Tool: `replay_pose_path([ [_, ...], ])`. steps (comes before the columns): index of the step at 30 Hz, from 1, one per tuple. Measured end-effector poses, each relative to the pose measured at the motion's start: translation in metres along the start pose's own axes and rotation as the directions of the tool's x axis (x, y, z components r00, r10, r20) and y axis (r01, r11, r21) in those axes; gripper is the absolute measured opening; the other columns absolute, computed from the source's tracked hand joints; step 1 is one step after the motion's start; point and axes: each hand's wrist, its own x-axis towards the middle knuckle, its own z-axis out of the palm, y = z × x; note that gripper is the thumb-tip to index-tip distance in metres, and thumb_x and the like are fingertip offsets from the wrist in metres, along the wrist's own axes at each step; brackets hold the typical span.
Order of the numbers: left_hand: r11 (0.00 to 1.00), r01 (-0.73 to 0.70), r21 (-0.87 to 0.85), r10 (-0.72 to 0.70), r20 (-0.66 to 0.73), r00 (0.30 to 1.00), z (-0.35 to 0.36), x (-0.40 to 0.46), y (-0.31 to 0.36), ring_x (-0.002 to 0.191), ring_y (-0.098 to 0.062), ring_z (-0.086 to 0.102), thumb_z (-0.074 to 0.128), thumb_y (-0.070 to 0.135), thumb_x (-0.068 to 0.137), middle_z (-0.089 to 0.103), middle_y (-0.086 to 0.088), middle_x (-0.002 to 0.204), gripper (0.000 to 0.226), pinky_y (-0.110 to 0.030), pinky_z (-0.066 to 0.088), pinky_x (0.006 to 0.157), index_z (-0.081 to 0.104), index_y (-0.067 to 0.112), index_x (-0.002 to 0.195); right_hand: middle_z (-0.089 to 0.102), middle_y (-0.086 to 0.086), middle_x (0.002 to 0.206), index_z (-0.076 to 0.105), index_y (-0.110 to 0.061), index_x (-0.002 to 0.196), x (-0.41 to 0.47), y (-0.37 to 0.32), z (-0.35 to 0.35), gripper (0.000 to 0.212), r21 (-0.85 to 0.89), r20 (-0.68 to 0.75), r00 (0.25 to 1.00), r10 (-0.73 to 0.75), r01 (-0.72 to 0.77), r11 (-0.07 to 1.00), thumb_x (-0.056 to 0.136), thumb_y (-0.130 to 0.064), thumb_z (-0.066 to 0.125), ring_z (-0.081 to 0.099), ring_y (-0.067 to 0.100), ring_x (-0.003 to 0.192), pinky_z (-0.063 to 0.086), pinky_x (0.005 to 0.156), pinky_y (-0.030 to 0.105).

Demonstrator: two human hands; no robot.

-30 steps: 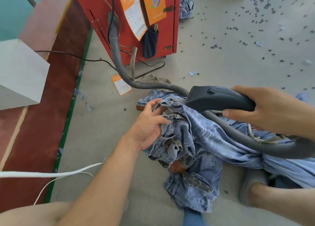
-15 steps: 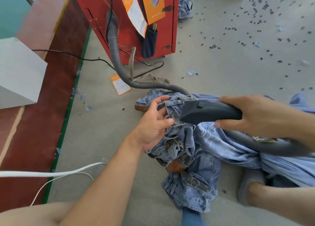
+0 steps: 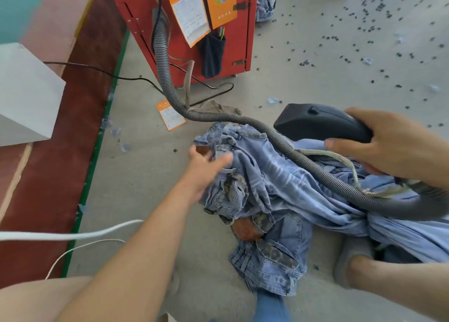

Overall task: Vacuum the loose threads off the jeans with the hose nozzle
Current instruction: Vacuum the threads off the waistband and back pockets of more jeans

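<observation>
Crumpled light-blue denim jeans [image 3: 279,183] heaped on grey concrete floor [image 3: 303,61]. Right hand [image 3: 388,149] gripping black plastic hose nozzle [image 3: 320,124], raised clear of denim. Left hand [image 3: 206,166] blurred on waistband, grip unclear. Grey ribbed hose [image 3: 243,120] draped across jeans.

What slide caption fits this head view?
Right hand holds the hose nozzle above crumpled jeans while the left hand handles the waistband.

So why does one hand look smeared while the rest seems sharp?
Head view: the left hand is motion-blurred at the fingers; the right hand and nozzle look crisp. Wide-angle distortion bends the red cabinet. Lighting is soft, without harsh glare.
</observation>
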Motion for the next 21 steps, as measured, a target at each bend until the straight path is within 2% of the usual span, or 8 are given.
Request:
replay_pose_path([
  [1,0.936,0.119,0.332,-0.111,-0.043,0.993,-0.006,-0.002,-0.013,0.141,-0.031,0.046,0.088,0.049,0.076,0.041,-0.010,0.159,0.117,-0.050,0.038,0.117,0.017,0.008,0.161,0.065,-0.001,0.055,0.059,-0.051,0.099,0.002,0.003,0.001,0.019,0.007,-0.006,1.000,0.007,-0.007,1.000,0.085,-0.059,0.068,0.061,0.017,0.037,0.047,0.035,0.024],
  [2,0.845,0.213,0.491,-0.219,-0.046,0.975,-0.012,-0.002,-0.028,0.137,-0.030,0.051,0.084,0.055,0.078,0.050,-0.009,0.151,0.099,-0.049,0.040,0.115,0.039,0.007,0.152,0.064,-0.001,0.054,0.058,-0.051,0.099,0.003,0.005,0.003,0.019,0.011,-0.005,1.000,0.010,-0.010,1.000,0.085,-0.059,0.068,0.059,0.016,0.036,0.045,0.035,0.022],
  [4,0.866,0.226,0.445,-0.250,-0.006,0.968,-0.019,0.005,-0.053,0.117,-0.025,0.067,0.076,0.046,0.090,0.069,-0.009,0.132,0.047,-0.048,0.048,0.110,0.069,0.012,0.123,0.065,-0.007,0.057,0.057,-0.053,0.098,0.003,0.006,0.008,0.018,-0.028,0.023,1.000,-0.002,0.003,1.000,0.085,-0.060,0.067,0.058,0.011,0.038,0.042,0.037,0.020],
  [6,0.955,0.142,0.262,-0.158,0.043,0.986,-0.020,0.010,-0.061,0.103,-0.027,0.074,0.067,0.032,0.100,0.076,-0.012,0.118,0.025,-0.049,0.057,0.100,0.073,0.013,0.115,0.066,-0.018,0.065,0.056,-0.057,0.096,0.001,0.008,0.013,0.015,-0.103,0.068,0.998,-0.012,0.019,0.994,0.085,-0.061,0.065,0.061,0.005,0.046,0.041,0.044,0.022],
  [8,0.995,0.091,-0.049,-0.081,0.169,0.982,-0.020,0.008,-0.051,0.103,-0.030,0.075,0.061,0.021,0.103,0.074,-0.019,0.120,0.023,-0.045,0.062,0.088,0.071,0.009,0.120,0.067,-0.023,0.072,0.056,-0.056,0.098,0.001,0.008,0.016,0.017,-0.128,0.106,0.994,-0.013,0.026,0.991,0.085,-0.062,0.064,0.063,0.001,0.055,0.042,0.051,0.028],
  [10,0.973,0.061,-0.222,0.002,0.274,0.962,-0.021,0.002,-0.034,0.104,-0.030,0.075,0.058,0.016,0.103,0.072,-0.021,0.123,0.024,-0.041,0.062,0.079,0.071,0.009,0.121,0.068,-0.023,0.075,0.058,-0.052,0.102,0.003,0.007,0.020,0.022,-0.144,0.126,0.992,-0.012,0.030,0.989,0.085,-0.063,0.063,0.063,0.001,0.059,0.044,0.055,0.031],
  [16,0.974,-0.080,-0.213,0.153,0.353,0.923,-0.008,-0.017,-0.001,0.108,-0.029,0.073,0.057,0.019,0.098,0.073,-0.017,0.123,0.032,-0.040,0.061,0.084,0.067,0.008,0.126,0.068,-0.025,0.073,0.058,-0.051,0.101,0.003,-0.002,0.026,0.018,-0.129,0.167,0.986,-0.025,0.048,0.990,0.087,-0.059,0.065,0.063,0.003,0.052,0.044,0.050,0.023],
  [21,0.979,-0.103,-0.177,0.172,0.433,0.885,0.003,-0.026,0.007,0.106,-0.029,0.073,0.057,0.016,0.097,0.071,-0.020,0.124,0.041,-0.040,0.061,0.088,0.059,0.000,0.134,0.066,-0.025,0.068,0.058,-0.047,0.089,0.008,-0.022,0.037,0.011,-0.082,0.184,0.980,-0.075,0.092,0.992,0.090,-0.050,0.068,0.061,-0.001,0.053,0.043,0.050,0.011],
])
